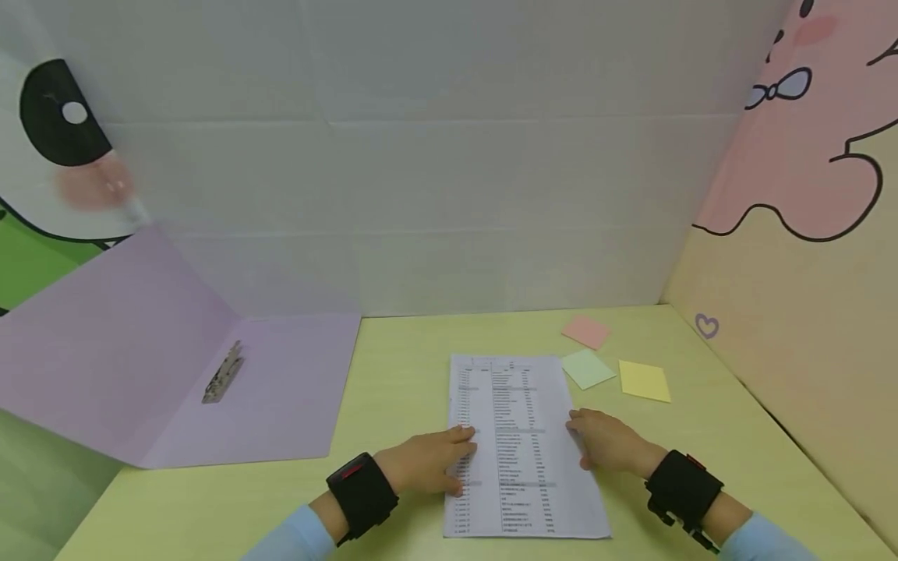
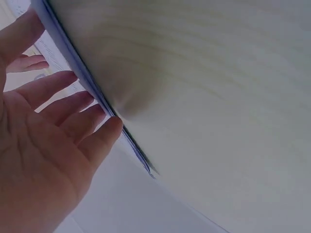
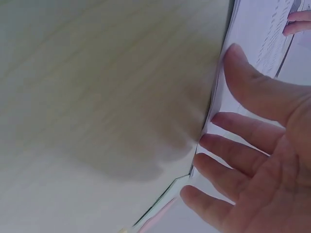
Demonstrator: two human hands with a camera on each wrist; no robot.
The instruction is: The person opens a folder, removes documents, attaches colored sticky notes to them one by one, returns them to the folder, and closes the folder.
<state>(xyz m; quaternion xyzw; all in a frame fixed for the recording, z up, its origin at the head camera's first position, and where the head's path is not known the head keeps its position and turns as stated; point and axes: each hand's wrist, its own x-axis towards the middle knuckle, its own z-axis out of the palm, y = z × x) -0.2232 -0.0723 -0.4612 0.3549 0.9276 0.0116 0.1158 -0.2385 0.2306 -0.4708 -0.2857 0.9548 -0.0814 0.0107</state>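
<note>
Papers point(image 1: 522, 448) lie long axis front-to-back, top twd white wall point(image 1: 449, 179); L hand point(image 1: 426, 461) & R hand point(image 1: 612, 441) loosely spread at sides; yellow table point(image 1: 396, 389).

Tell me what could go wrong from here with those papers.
The paper stack could buckle or skew if the left hand and right hand press its side edges unevenly. The green note lies right at its upper right edge, so a slide that way might drag it. The purple folder has its cover raised, which may drop if knocked.
</note>
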